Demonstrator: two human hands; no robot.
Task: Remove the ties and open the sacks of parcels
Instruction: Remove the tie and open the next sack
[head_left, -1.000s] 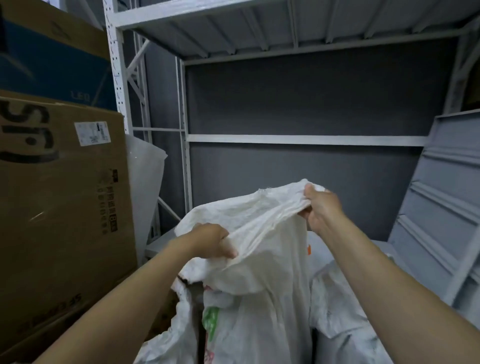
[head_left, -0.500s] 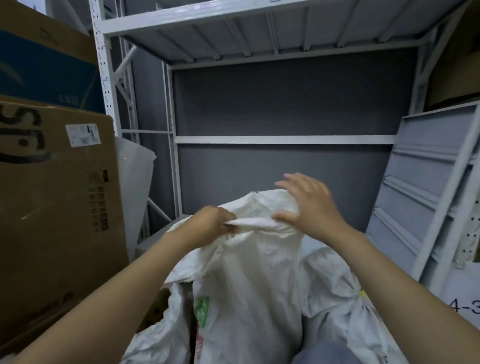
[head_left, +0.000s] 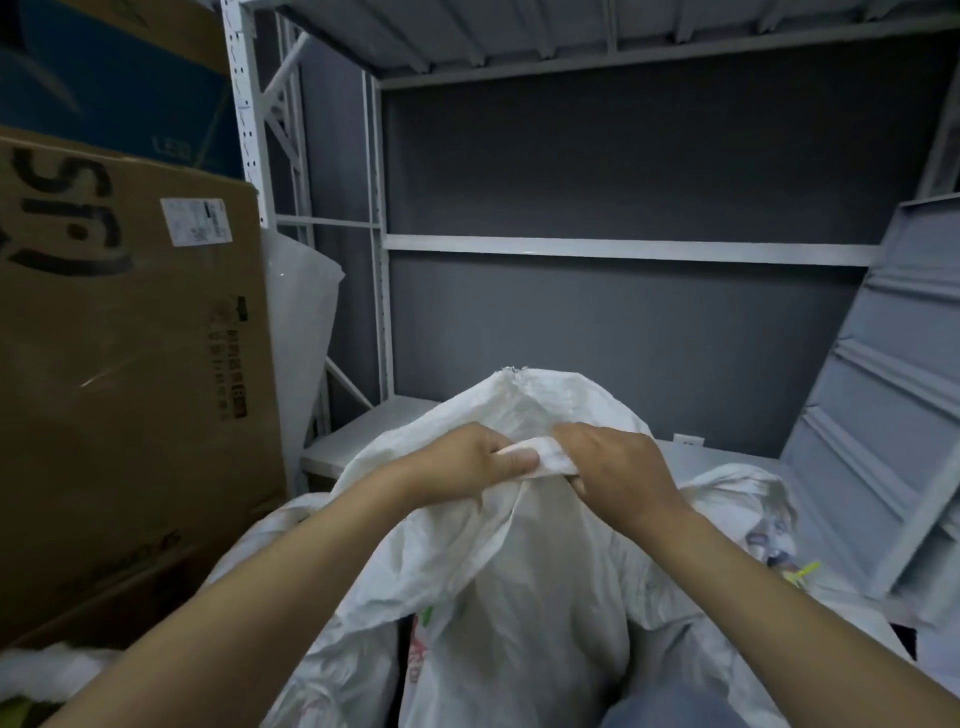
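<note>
The left hand (head_left: 467, 461) and right hand (head_left: 621, 470) pinch 1 bunched fold at the mouth of the sack (head_left: 519, 577) — an abrupt pull may tear the weave or topple it.

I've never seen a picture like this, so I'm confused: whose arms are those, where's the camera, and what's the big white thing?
No machine here: those are a person's two bare arms. The camera sits on the person's head and looks forward and down. The left hand and right hand are close together, both pinching a bunched fold at the top of a big white sack. Another sack lies to the right. A large cardboard box stands on the left, and grey metal shelves are behind. What is inside the sack can't be seen.
</note>
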